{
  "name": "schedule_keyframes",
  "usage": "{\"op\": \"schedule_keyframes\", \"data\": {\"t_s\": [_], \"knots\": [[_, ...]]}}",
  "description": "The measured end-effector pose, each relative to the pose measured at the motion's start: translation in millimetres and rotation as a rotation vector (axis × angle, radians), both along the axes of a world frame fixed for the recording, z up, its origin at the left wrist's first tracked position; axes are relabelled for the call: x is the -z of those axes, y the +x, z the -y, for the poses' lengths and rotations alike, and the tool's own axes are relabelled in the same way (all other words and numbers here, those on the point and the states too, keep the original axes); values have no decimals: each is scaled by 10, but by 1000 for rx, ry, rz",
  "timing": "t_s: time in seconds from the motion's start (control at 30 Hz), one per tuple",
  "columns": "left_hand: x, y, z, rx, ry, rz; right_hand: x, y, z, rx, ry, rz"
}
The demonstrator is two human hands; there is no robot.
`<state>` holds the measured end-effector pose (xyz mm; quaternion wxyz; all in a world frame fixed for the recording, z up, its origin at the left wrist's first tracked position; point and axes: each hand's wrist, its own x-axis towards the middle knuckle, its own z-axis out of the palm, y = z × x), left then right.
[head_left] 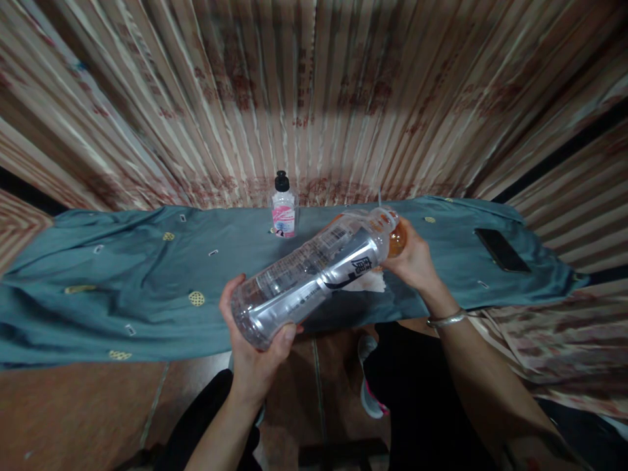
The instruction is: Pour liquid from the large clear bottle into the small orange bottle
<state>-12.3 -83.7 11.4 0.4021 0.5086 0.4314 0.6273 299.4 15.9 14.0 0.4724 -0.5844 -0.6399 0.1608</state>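
Taking the large bottle [314, 281] as your clock's centre, its base sits in your left hand [256, 360] towards 8 o'clock and its neck points to 2, where your right hand [415, 261] holds a partly hidden container [397, 239] behind it. On the cloth [142, 275], you have a small bottle [283, 216] at 11 and a phone [501, 250] at 3. Beyond, the curtain [275, 85] spans 12.

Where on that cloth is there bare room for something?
The widest free patch of cloth lies left of the black-capped bottle; a smaller one separates the right hand from the phone. The middle is crowded: the left hand holds the large clear bottle over it.
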Motion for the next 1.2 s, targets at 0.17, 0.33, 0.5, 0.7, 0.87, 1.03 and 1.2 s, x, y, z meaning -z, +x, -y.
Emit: {"op": "schedule_keyframes", "data": {"t_s": [0.17,0.33,0.5,0.7,0.87,1.03,1.2], "knots": [[-31,25,-4,-3,14,24,-4,-5,0,3,-5,-8],[24,-27,12,23,-20,-17,38,17,-13,-11,-10,-23],[40,-19,9,6,-1,-4,50,19,-17,-6,-3,-13],[55,-42,7,31,1,-4,21,0,-7,7,9,18],[31,-34,20,-1,-41,10,15,0,0,7,4,13],[-8,6,7,-12,-7,28,12,-7,1,2,-16,-8],[-28,21,-12,-13,9,0,4,-9,-3,11,6,15]]}}
